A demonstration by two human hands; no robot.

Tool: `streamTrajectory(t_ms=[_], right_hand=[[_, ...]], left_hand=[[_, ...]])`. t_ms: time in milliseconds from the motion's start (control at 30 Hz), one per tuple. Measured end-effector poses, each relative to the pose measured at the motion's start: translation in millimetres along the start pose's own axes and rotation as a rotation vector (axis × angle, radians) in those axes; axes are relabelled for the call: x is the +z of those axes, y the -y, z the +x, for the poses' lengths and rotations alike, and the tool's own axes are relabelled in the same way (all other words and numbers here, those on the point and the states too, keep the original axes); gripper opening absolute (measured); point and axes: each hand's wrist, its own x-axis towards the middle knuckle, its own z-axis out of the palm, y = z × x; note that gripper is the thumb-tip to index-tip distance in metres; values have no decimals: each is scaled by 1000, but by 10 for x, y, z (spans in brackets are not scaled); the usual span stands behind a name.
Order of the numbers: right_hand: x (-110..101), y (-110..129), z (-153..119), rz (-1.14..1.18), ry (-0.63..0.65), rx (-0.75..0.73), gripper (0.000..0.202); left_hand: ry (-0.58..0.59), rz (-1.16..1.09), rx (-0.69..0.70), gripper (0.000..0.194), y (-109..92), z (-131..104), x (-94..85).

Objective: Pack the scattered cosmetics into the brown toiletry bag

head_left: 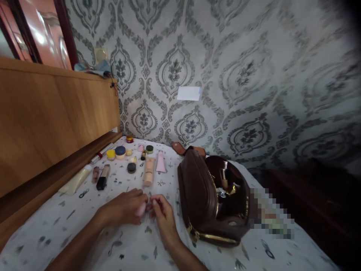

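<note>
My left hand (126, 207) is closed around a small rounded pink item (140, 209), low over the cloth-covered surface; its exact kind does not show. Beside it, my right hand (163, 216) has its fingers curled in toward the pink item, and whatever lies between them is hidden. Just beyond the hands lie a peach-coloured squeeze tube (149, 171) and a pink tube (160, 162). To their left is a small dark-lidded jar (131, 168). A brown bag (194, 188) stands unzipped to the right of my right hand, with several cosmetics inside.
On the left lie a foundation bottle (103, 177), a cream tube (76, 180), a yellow-lidded jar (111, 154) and a blue-lidded jar (120, 152). A wooden panel (56, 124) borders the left side. The patterned wall (175, 67) rises behind. A blurred patch (272, 216) lies right of the bag.
</note>
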Motion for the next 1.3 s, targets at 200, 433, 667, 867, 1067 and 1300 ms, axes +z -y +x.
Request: streamTrajectory(t_ms=[200, 433, 667, 867, 1067, 1300], right_hand=[[8, 18, -5, -68, -3, 13, 49], [17, 60, -17, -91, 37, -5, 48], [31, 7, 2, -60, 48, 5, 49], [6, 34, -11, -52, 54, 44, 50], [-2, 33, -47, -28, 35, 65, 52], [-25, 56, -49, -31, 64, 49, 50]], left_hand=[[-212, 15, -106, 29, 129, -59, -115], [-109, 132, -234, 26, 189, 25, -129], [-182, -12, -194, 42, 344, 20, -127], [-351, -97, -178, 45, 515, 81, -43], [-420, -107, -202, 43, 560, 201, 15], [-443, -172, -191, 41, 592, 248, 44]])
